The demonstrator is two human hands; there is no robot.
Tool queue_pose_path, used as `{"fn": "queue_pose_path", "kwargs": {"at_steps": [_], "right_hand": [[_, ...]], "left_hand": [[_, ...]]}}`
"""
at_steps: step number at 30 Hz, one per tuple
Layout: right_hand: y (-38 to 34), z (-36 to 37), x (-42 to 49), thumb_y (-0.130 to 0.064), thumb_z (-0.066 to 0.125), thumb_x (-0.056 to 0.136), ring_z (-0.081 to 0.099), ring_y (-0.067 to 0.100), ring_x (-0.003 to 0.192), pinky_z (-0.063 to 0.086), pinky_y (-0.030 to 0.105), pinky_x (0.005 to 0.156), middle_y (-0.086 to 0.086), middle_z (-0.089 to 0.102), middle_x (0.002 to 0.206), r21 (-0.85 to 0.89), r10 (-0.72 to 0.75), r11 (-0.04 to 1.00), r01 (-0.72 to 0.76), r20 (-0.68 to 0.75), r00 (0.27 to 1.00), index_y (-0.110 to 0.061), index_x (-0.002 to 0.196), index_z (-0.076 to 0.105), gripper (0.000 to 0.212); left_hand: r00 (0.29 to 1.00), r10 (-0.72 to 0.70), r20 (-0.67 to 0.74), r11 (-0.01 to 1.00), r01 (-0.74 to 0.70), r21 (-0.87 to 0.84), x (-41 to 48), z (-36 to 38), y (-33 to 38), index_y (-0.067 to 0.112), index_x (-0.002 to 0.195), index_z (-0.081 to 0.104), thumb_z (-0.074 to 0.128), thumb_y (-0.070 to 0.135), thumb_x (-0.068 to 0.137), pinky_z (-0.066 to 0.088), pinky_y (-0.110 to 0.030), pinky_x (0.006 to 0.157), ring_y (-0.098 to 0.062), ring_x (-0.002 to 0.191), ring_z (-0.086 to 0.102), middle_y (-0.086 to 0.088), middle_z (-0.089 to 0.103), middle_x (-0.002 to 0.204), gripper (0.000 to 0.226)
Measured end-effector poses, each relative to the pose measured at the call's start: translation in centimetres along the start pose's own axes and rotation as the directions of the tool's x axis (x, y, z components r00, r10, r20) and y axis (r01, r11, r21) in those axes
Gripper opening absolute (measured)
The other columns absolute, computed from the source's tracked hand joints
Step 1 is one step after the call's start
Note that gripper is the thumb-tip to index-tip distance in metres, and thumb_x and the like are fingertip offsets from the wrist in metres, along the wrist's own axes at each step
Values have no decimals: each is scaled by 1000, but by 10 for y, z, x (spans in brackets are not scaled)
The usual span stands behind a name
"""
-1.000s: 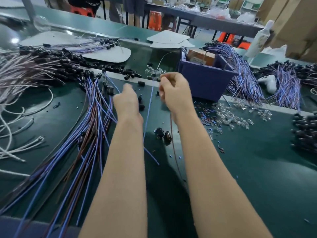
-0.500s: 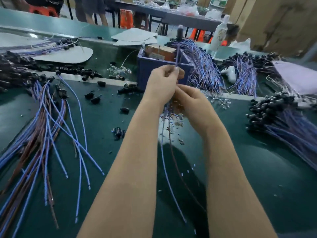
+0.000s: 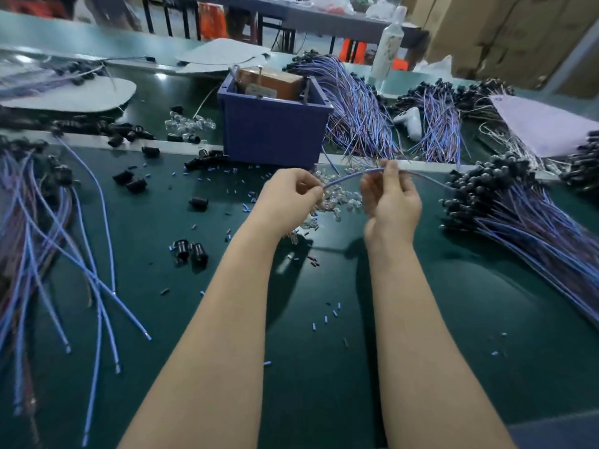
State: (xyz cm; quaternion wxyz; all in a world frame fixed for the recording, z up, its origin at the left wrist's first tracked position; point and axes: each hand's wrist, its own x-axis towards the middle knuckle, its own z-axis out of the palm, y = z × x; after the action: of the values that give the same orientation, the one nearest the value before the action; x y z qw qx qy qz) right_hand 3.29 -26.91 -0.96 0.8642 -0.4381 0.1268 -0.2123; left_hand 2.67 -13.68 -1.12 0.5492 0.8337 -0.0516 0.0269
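Both hands have drawn apart: left hand (image 3: 291, 192) and right hand (image 3: 390, 197) each pinch the blue wire (image 3: 351, 175) above the bench (image 3: 324, 367).

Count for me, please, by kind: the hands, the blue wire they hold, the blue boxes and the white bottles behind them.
hands: 2, the left hand and the right hand
blue wire, pinched by both hands: 1
blue box: 1
white bottle: 1
Total: 5
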Motion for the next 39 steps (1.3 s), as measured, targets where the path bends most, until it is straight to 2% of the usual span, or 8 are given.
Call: {"fn": "queue_pose_path", "kwargs": {"at_steps": [3,6,9,13,20,28,36,39], "right_hand": [[9,4,-6,-13,55,96,52,2,52,48,16,54,-2,54,66,-298,15,953,62,249,968,-12,83,62,14],[14,5,-10,-12,55,95,51,2,51,47,15,55,0,57,64,-439,-59,873,213,338,939,-10,77,61,19],[9,2,-8,-11,54,96,53,1,49,49,15,54,-3,59,57,-324,-144,924,201,191,971,-10,74,60,23],[2,-4,-2,-13,54,96,56,2,49,50,15,54,-7,62,53,-100,-97,990,97,8,995,-12,74,59,23],[14,4,-9,-9,54,95,56,6,59,50,16,58,1,59,69,-283,-26,953,108,281,959,-10,79,59,17],[11,3,-8,-6,54,95,55,0,49,49,13,55,2,59,66,-236,-154,955,179,122,980,-9,78,57,17],[16,2,-4,-8,54,95,56,0,48,49,13,54,2,58,67,-173,-119,977,128,63,991,-11,77,55,19],[10,-1,0,-6,53,96,56,1,45,50,13,53,-5,61,54,-81,-88,993,86,-23,996,-10,75,54,21]], "left_hand": [[999,24,-27,999,-26,-46,-1,3,0,24,82,61,58,11,91,51,-31,78,-19,77,62,4,66,75,16],[994,46,-98,998,-49,-32,-2,4,0,24,84,63,58,12,91,47,-23,67,-12,68,57,6,64,72,14],[985,17,-172,999,-9,48,-1,0,-4,21,85,65,59,18,91,40,-19,64,-8,68,56,7,64,72,9],[954,-54,-296,991,88,101,0,-6,-11,16,93,67,57,18,92,38,-20,71,-14,77,54,4,60,78,10],[985,46,-165,999,-50,-21,-2,-1,-3,17,86,65,59,13,91,47,-23,75,-12,73,60,8,65,71,8],[982,2,-190,999,-9,-33,0,-3,-5,19,75,64,59,23,93,43,-13,58,0,57,54,13,63,59,18],[989,-49,-138,986,26,-166,0,-1,-3,21,69,64,60,21,93,50,-27,71,0,49,51,8,66,60,25],[972,-113,-207,981,76,-177,2,-7,-10,21,65,64,59,20,93,50,-26,71,2,48,51,10,65,55,28]]}}
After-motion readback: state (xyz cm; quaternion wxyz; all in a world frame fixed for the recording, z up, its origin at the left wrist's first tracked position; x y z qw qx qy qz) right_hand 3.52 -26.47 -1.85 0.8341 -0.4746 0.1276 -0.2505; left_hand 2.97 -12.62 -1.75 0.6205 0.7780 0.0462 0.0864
